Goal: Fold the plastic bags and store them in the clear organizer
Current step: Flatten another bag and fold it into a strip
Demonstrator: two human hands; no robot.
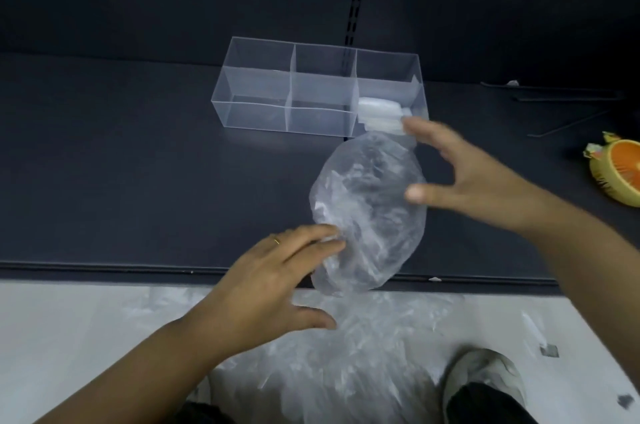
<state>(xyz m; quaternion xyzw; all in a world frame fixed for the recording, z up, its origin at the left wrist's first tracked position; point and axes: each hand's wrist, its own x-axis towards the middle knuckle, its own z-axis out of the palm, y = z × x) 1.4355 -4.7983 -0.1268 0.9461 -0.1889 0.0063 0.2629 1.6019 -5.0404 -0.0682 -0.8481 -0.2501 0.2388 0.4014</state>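
bag (367, 209): thin crinkled clear plastic | organizer (322, 91): smooth glossy clear plastic | shelf (138, 164): matt dark

- Left hand (273, 285), lower centre: thin gold ring (276, 241) on one finger.
- Right hand (478, 181), centre right: forearm bare to the frame edge, as on the left.
- Shoe (485, 371), lower right: pale grey, rounded toe.
- Trousers (485, 404), bottom edge: dark cloth, covering the shoe's top.

The dark shelf (121, 164) lies open left of the puffed plastic bag (367, 209). The bag sits just in front of the clear organizer (311, 94) and blocks the straight way to its right end. Of its 3 compartments (all open on top), the right one holds folded bags (379, 115). An orange-faced object (620, 174) stands far right.
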